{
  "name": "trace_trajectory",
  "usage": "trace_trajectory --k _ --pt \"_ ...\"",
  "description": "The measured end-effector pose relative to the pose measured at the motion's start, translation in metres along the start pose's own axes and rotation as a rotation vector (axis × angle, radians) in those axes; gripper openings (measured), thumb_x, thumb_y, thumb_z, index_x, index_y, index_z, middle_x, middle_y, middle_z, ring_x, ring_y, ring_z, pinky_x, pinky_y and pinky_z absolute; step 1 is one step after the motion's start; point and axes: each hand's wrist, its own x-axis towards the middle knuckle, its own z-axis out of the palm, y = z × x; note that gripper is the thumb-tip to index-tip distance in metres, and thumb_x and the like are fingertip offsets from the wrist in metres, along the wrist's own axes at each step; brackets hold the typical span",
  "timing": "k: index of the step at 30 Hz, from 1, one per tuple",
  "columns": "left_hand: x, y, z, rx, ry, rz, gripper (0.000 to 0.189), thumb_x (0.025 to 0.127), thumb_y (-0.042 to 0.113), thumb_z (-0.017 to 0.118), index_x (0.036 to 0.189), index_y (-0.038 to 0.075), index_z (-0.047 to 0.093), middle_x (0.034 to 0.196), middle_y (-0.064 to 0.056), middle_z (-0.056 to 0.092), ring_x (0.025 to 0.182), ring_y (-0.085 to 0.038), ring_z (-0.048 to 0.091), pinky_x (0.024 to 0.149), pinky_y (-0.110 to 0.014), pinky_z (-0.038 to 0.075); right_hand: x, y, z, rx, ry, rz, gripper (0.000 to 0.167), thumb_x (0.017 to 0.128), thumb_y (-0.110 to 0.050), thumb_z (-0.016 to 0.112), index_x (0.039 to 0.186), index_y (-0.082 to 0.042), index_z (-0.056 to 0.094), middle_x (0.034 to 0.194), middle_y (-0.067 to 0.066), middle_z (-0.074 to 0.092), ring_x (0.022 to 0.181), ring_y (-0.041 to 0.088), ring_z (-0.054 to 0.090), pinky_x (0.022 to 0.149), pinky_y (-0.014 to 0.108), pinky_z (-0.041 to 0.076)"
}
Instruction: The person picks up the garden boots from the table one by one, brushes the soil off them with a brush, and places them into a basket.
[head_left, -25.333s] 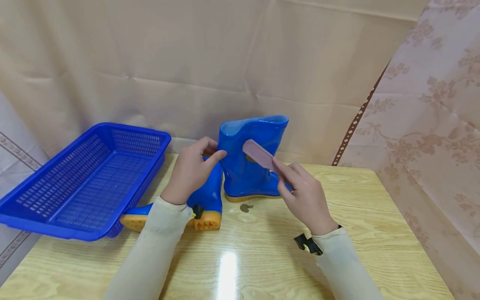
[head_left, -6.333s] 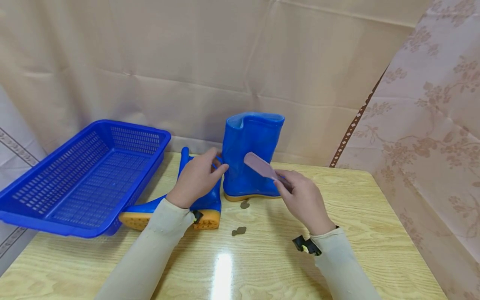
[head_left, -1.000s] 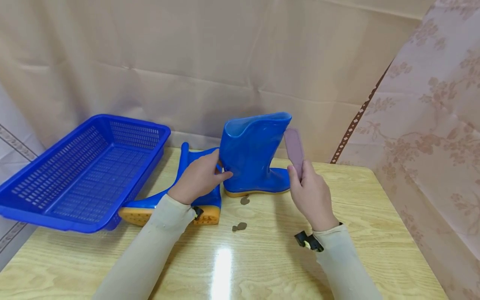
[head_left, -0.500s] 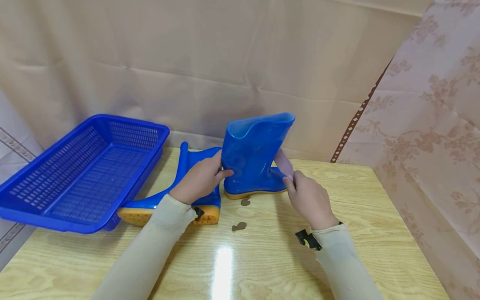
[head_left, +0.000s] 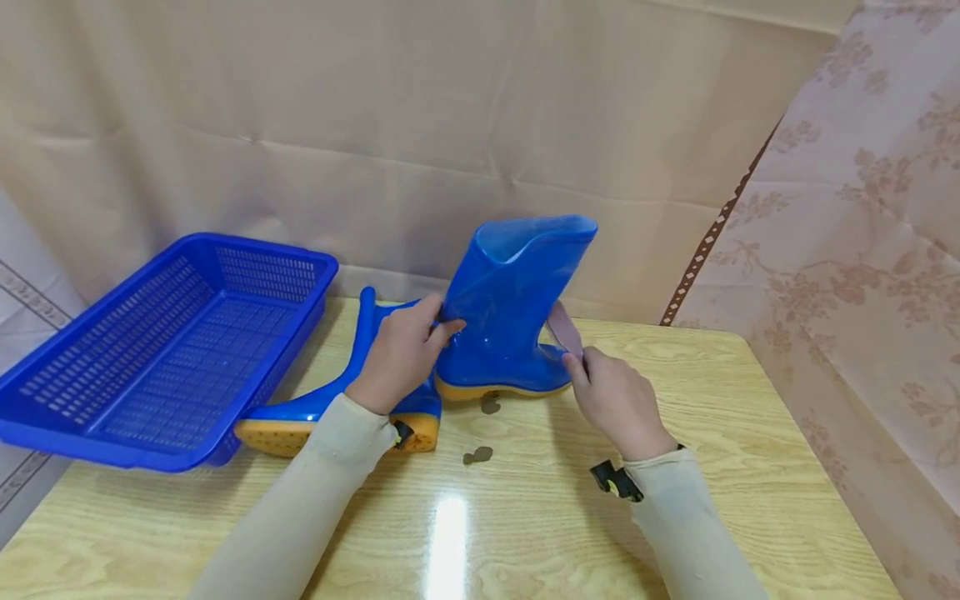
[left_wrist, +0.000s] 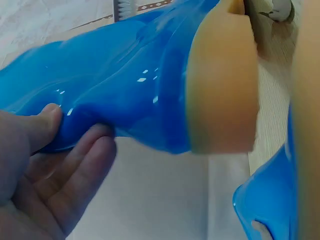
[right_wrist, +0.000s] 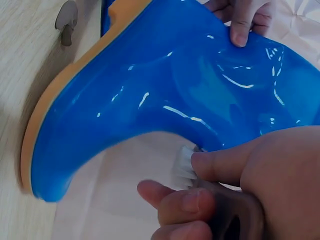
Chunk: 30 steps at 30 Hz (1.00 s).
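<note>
A blue rain boot (head_left: 510,317) with a yellow-orange sole stands on the table, its shaft leaning right and its heel apparently raised. My left hand (head_left: 405,350) grips the back of the shaft; in the left wrist view the thumb presses the blue surface with the fingers behind it. In my right hand (head_left: 618,400) is a mauve brush (head_left: 564,329), held by its handle. White bristles (right_wrist: 186,162) face the front of the boot's ankle; whether they touch is unclear. A second blue boot (head_left: 345,387) lies on its side, partly behind my left arm.
A blue plastic basket (head_left: 195,367) with slotted walls stands at the left, against the lying boot's toe. Two small brown patches (head_left: 477,455) are on the wood-grain table (head_left: 675,467) before the upright boot. A beige cloth (head_left: 360,125) hangs behind.
Over the last second the brush has come down from beside the shaft to the ankle's front. The boot leans further right. A second brown patch has appeared since the oldest frame.
</note>
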Motion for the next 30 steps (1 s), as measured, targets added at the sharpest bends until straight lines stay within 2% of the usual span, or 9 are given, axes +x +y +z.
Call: trace_trajectory --k 6,10,13,15,18,22,25,30 --pt "-0.002 0.004 -0.004 0.018 0.137 0.033 0.018 0.105 0.027 0.062 0.113 0.011 0.065 0.070 -0.001 0.059 0.054 -0.016 0.048 0.049 -0.032 0.036 0.000 0.002 0.001 0.000 0.073 -0.052 0.035 0.111 -0.030 0.048 0.084 -0.008 0.053 0.064 0.004 0.049 0.052 0.019 0.046 0.047 0.032 0.033" --pt "-0.002 0.008 -0.006 0.010 0.209 0.037 0.020 0.105 0.026 0.062 0.116 0.009 0.066 0.080 -0.004 0.071 0.063 -0.018 0.064 0.056 -0.036 0.053 0.000 0.002 0.001 -0.004 0.108 -0.068 0.031 0.110 -0.029 0.050 0.089 -0.008 0.054 0.065 0.004 0.050 0.052 0.019 0.046 0.046 0.032 0.033" --pt "-0.002 0.009 -0.007 -0.015 0.232 0.014 0.024 0.105 0.027 0.062 0.119 0.007 0.065 0.098 -0.009 0.077 0.080 -0.022 0.074 0.070 -0.043 0.061 0.000 0.001 0.001 -0.002 0.118 -0.070 0.027 0.110 -0.027 0.050 0.097 -0.005 0.056 0.066 0.004 0.051 0.051 0.019 0.047 0.045 0.033 0.033" --pt "-0.002 0.008 -0.007 -0.034 0.239 -0.010 0.026 0.106 0.027 0.061 0.121 0.007 0.065 0.102 -0.010 0.077 0.083 -0.023 0.075 0.073 -0.044 0.062 0.000 0.000 0.001 -0.001 0.120 -0.071 0.026 0.110 -0.026 0.051 0.104 -0.002 0.058 0.067 0.005 0.052 0.051 0.019 0.047 0.045 0.033 0.034" --pt "-0.002 0.007 -0.007 -0.047 0.256 -0.038 0.026 0.106 0.029 0.060 0.122 0.008 0.065 0.095 -0.009 0.077 0.079 -0.022 0.074 0.070 -0.042 0.062 0.000 0.000 0.001 0.001 0.119 -0.068 0.027 0.109 -0.025 0.052 0.113 0.001 0.058 0.069 0.006 0.054 0.052 0.019 0.048 0.045 0.032 0.034" --pt "-0.002 0.006 -0.008 -0.042 0.290 -0.047 0.024 0.106 0.028 0.060 0.119 0.009 0.065 0.089 -0.007 0.076 0.077 -0.020 0.072 0.065 -0.039 0.059 0.000 0.000 0.000 0.003 0.131 -0.067 0.027 0.108 -0.024 0.053 0.116 0.002 0.058 0.070 0.006 0.055 0.053 0.018 0.048 0.045 0.032 0.035" --pt "-0.001 0.005 -0.009 -0.034 0.319 -0.039 0.022 0.106 0.027 0.061 0.116 0.008 0.067 0.092 -0.007 0.076 0.078 -0.020 0.073 0.062 -0.038 0.057 0.001 0.000 -0.001 0.001 0.139 -0.071 0.028 0.108 -0.024 0.054 0.117 0.002 0.059 0.070 0.005 0.055 0.053 0.018 0.048 0.046 0.032 0.035" --pt "-0.001 0.004 -0.014 -0.055 0.367 -0.045 0.024 0.105 0.027 0.062 0.118 0.007 0.067 0.100 -0.009 0.076 0.083 -0.022 0.074 0.071 -0.043 0.061 0.001 0.001 -0.001 0.002 0.137 -0.070 0.026 0.108 -0.024 0.055 0.115 0.001 0.060 0.070 0.005 0.055 0.053 0.018 0.048 0.046 0.032 0.035"
